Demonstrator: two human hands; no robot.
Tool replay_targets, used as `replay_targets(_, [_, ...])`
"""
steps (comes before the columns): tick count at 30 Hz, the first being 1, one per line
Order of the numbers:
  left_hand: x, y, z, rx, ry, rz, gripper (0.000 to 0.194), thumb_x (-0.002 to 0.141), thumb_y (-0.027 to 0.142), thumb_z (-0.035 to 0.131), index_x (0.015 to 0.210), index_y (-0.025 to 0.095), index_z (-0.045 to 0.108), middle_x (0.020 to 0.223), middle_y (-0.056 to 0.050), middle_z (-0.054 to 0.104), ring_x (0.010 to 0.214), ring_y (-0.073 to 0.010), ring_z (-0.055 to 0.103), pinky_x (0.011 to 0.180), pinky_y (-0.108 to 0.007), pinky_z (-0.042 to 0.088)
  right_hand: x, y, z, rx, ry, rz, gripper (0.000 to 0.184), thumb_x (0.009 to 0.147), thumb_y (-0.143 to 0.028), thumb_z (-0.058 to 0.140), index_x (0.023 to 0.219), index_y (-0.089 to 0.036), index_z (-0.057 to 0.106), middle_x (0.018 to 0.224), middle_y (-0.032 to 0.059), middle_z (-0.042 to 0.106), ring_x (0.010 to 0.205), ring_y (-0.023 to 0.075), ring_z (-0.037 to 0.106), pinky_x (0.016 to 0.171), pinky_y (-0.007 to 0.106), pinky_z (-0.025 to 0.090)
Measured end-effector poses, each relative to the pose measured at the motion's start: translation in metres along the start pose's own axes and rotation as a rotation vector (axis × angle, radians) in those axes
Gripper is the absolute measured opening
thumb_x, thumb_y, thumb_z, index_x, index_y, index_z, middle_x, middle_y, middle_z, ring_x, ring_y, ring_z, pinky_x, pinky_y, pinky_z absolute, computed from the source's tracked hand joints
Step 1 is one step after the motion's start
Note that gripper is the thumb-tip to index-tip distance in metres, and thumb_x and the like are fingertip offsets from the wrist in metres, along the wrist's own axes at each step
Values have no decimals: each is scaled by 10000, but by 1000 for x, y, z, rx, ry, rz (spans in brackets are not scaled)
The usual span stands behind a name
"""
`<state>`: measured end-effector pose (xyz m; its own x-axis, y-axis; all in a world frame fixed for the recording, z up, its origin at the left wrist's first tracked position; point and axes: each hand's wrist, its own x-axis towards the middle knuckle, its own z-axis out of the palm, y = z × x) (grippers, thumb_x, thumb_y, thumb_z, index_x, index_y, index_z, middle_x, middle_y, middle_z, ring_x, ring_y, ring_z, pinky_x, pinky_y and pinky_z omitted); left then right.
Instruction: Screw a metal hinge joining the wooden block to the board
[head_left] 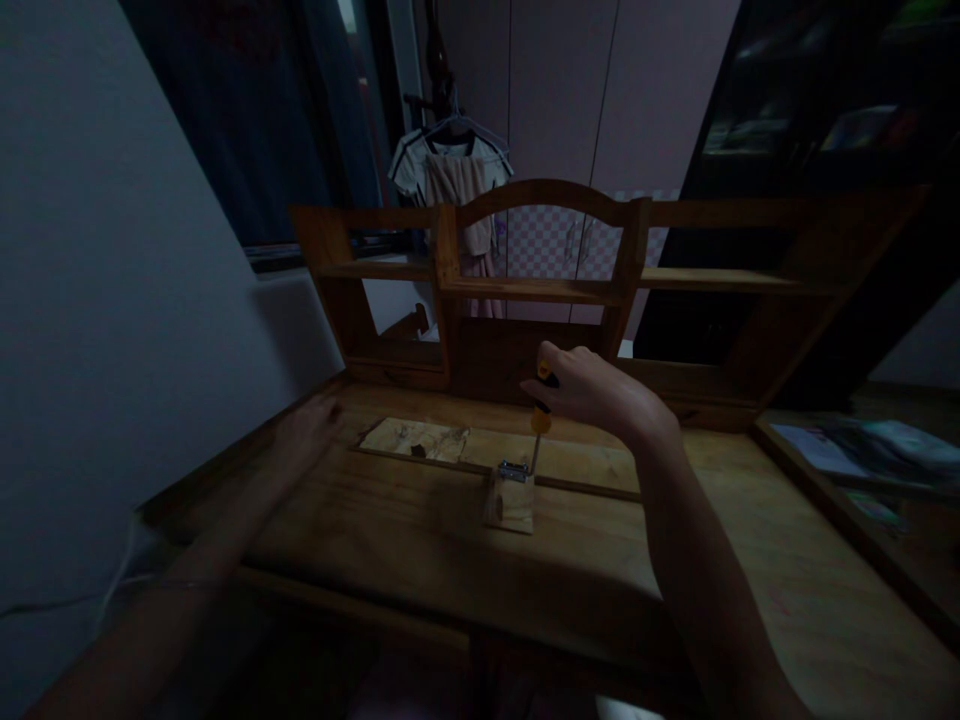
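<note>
My right hand point(574, 385) is closed around the yellow and black handle of a screwdriver point(541, 421), which stands nearly upright. Its shaft runs down to the right end of a metal hinge point(514, 469). That hinge lies where a small square wooden piece point(512, 510) meets a long wooden board point(570, 457) on the desk. Dark, branching marks and a dark spot show at the board's left part. Off to the left, my left hand point(306, 432) is over the desk near the wall, blurred by motion, so its fingers cannot be made out.
The wooden desk point(360, 530) has a shelf unit point(536, 290) along its far edge. A wall point(187, 330) borders the left side. Papers and plastic-wrapped things point(877, 445) lie on the right. Clothes point(457, 180) hang behind, by a pink wardrobe point(559, 110). The room is dim.
</note>
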<state>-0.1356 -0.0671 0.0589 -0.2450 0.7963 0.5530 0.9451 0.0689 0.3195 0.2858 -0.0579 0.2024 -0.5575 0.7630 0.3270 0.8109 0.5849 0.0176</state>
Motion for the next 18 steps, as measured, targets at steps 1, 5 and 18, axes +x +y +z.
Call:
replay_targets(1, [-1,15,4,-60,-31,37,154,881,260,585,860,117,637,791,12,600,734,-119,545,726,-213,419,-1,0,0,-4,6,-7,320,959,-460,457,1031,-158,534,835,103,640,770,225,628,579,284,302])
replay_targets(5, [-24,95,19,-457,-194,178,222,905,314,566,997,158,693,1002,-29,658,899,-154,634,809,-256,499,-1,0,0,-7,2,-13,308,963,-444,454,1035,-154,532,841,100,637,765,220,619,587,287,308])
replay_targets(18, [-83,217,54,-589,-403,398,202,861,90,565,1009,167,677,995,-72,682,868,-175,667,747,-263,520,2,1,1,24,-28,18,356,937,-462,480,1076,-142,547,871,122,665,755,222,629,592,292,328])
